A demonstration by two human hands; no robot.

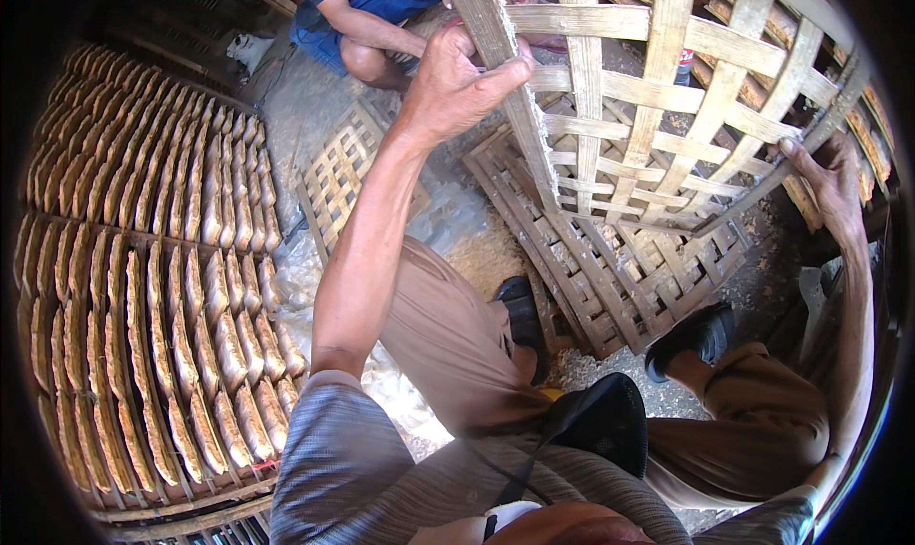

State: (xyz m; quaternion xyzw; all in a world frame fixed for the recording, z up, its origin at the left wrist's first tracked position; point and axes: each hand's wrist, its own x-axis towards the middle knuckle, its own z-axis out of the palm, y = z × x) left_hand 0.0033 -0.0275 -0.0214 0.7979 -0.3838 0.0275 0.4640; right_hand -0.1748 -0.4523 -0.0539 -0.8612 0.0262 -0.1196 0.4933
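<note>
A woven bamboo lattice panel (662, 64) with a wooden edge stands tilted in front of me, held up between both hands. My left hand (462, 83) is closed round its left wooden rail, near the top, with the thumb on the near side. On the opposite side my right hand (827, 178) grips the panel's right edge, thumb pressed on the rim and the other fingers partly hidden. Below the raised panel, a stack of similar lattice panels (591, 259) lies at a slant on the floor between my feet and the far side.
Rows of thin brown-and-white slabs (229, 192) fill racks along the left. Another lattice panel (348, 169) lies left of the stack, by crumpled clear plastic (295, 288). A co-worker in blue shorts (405, 21) crouches beyond. A white cat (250, 50) rests far left. More slabs stand right.
</note>
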